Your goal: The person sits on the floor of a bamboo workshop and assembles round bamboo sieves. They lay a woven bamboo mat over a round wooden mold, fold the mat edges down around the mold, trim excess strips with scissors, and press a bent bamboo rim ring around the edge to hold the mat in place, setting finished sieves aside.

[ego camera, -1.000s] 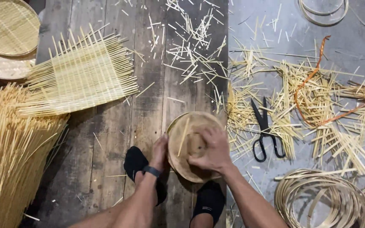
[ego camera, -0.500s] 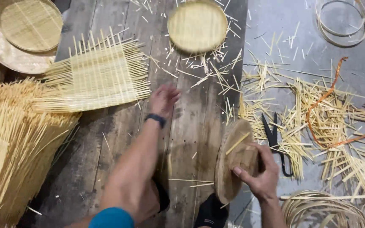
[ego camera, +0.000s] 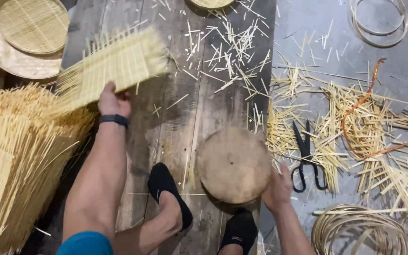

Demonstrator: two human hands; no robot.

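Black wristband (ego camera: 114,120), blue sleeve (ego camera: 85,243), black socks (ego camera: 166,189).

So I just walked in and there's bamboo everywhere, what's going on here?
A person sits over a plank floor. The left hand lifts a woven mat with loose strip ends. The right hand holds a round wooden disc by its edge, near the feet. Scissors lie among cut strips on the right.
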